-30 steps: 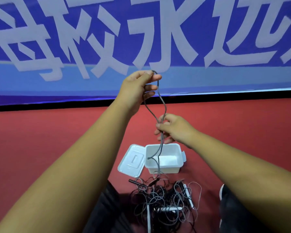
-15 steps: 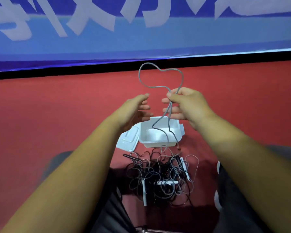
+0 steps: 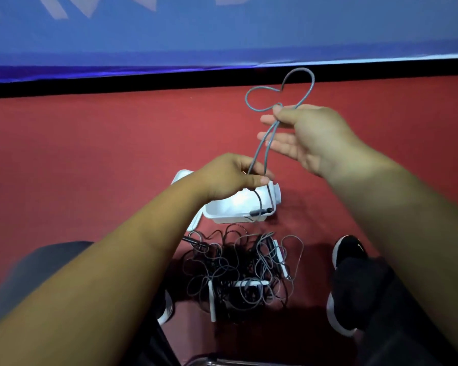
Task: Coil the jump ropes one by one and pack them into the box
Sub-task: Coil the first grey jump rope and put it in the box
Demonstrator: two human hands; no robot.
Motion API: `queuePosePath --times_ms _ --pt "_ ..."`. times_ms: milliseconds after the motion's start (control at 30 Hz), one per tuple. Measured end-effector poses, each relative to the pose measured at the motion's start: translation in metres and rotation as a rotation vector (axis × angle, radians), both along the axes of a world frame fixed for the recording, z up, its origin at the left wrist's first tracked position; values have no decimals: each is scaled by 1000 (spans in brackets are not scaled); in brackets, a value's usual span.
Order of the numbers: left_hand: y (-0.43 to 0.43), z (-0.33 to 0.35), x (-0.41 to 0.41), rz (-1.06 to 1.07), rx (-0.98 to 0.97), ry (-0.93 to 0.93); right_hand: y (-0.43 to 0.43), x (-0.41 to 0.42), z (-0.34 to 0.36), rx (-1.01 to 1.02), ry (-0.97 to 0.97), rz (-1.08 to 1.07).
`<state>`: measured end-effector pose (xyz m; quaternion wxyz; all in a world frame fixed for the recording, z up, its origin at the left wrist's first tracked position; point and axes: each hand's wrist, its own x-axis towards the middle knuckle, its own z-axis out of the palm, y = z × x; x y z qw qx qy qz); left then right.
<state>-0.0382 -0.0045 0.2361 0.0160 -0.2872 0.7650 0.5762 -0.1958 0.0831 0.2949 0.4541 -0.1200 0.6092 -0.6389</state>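
Jump rope [image 3: 258, 151] | 2 strands upright, loop uppermost | right hand [image 3: 310, 136] pinches top | left hand [image 3: 228, 178] seemingly pinches lower

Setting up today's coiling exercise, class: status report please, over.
Left hand, right hand: both holding grey rope. Loop up, ends hanging over white box. Tangled pile on near side, not blocking.

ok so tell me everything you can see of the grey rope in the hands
The grey jump rope is a thin, smooth cord, plastic-looking, folded into two strands. The right hand pinches it high up, a heart-shaped double loop standing above the fingers. The left hand pinches both strands lower down. Below it the cord hangs over the open white box, ending in a dark handle.
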Motion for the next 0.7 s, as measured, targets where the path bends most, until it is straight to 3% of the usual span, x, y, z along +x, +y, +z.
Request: queuePosePath --times_ms 167,367,467,567,700 --pt "-5 12 -1 121 5 102 -2 -6 -6 47 -49 -45" --pt "-11 31 9 376 262 278 6 -9 -27 369 95 218" --pt "-15 38 14 522 373 294 12 7 -38 467 265 386" --pt "-21 39 17 648 480 295 20 21 -44 458 416 544" --pt "-32 42 21 773 638 361 21 35 -47 389 394 661"
